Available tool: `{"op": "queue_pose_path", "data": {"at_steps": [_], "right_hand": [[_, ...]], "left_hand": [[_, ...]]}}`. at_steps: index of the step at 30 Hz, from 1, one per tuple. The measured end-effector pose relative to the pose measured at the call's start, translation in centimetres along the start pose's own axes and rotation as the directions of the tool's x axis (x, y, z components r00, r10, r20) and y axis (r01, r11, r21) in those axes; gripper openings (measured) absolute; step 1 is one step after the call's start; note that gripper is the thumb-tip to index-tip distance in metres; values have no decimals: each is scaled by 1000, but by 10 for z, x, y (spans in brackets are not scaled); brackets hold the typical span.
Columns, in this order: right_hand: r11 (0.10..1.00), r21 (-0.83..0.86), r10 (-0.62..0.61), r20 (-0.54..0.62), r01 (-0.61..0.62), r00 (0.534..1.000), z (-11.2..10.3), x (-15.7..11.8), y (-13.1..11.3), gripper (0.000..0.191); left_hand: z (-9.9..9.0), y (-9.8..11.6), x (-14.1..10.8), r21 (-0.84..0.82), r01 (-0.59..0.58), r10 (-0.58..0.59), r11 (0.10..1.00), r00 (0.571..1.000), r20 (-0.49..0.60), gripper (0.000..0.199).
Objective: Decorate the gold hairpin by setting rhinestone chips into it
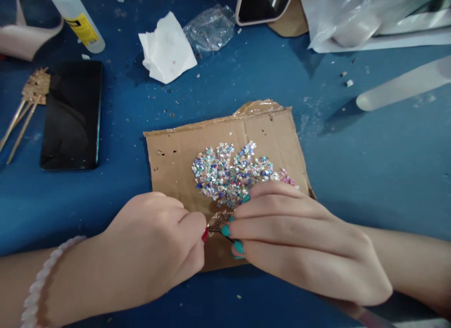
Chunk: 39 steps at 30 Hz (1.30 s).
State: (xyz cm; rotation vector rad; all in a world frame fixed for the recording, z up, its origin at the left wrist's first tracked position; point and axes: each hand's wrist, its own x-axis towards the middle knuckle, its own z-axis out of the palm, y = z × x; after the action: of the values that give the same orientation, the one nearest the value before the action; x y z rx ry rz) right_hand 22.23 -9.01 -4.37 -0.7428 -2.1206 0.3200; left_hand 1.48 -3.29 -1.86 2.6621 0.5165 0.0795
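Observation:
A flat piece of brown cardboard (pixel 172 168) lies on the blue table, bearing a pile of small shiny multicoloured beads or chips (pixel 229 173). Over its lower left edge, my left hand (pixel 155 248) is closed, with a red nail at the fingertips and a beaded bracelet on the wrist. My right hand (pixel 299 238), with green nails, pinches a thin dark wire-like piece (pixel 225 235) that runs to my left fingertips. A small shiny wire-like ornament (pixel 219 219) shows between the hands, partly hidden by the fingers.
A black phone (pixel 72 114) lies at the left beside gold hairpin-like sticks (pixel 24 116). Behind are a bottle with a yellow label (pixel 82 27), a crumpled white tissue (pixel 167 48), clear plastic (pixel 211 27) and another phone (pixel 264 3). A whitish rod (pixel 401 83) is at the right.

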Motion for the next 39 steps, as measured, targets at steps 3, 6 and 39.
{"op": "queue_pose_path", "data": {"at_steps": [3, 6, 39], "right_hand": [[1000, 14, 27, 12, -27, 1000, -1, 0, -1, 46], [999, 22, 32, 21, -32, 999, -1, -2, -2, 52], [1000, 2, 3, 34, -3, 999, -14, 8, -3, 40]], "left_hand": [[0, 0, -1, -17, 2, -2, 1000, 1000, 8, 30], [0, 1, -1, -30, 14, -13, 999, 999, 32, 30], [6, -1, -5, -79, 7, -5, 997, 1000, 21, 26]]}}
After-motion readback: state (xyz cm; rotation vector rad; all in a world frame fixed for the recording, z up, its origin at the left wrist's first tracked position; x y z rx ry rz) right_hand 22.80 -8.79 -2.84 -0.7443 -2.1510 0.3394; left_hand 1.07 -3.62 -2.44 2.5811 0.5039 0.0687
